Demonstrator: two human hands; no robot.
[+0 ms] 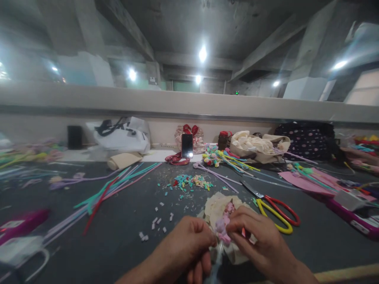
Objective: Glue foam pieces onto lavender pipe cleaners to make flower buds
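My left hand (pixel 197 242) is closed, thumb and forefinger pressed together at the left side of a small pink and lilac fuzzy piece (pixel 222 225). My right hand (pixel 260 238) has its fingers closed against the right side of that piece, and a bit of red shows between them. What each pinch holds is hidden. Beneath the hands lies a crumpled cream sheet (pixel 213 205), and a clear strip (pixel 219 252) runs down between them. Scissors (pixel 276 209) with one red and one yellow handle lie open to the right of my right hand.
Lilac cut bits (pixel 154 223) and a pile of coloured bits (pixel 189 182) lie ahead. Pipe cleaners (pixel 118 181) spread leftward. Magenta devices (pixel 23 225) sit at both sides. A phone (pixel 187 146), white bag (pixel 124 134), cream cloth bag (pixel 257 146) and dark dotted bag (pixel 304 140) line the back.
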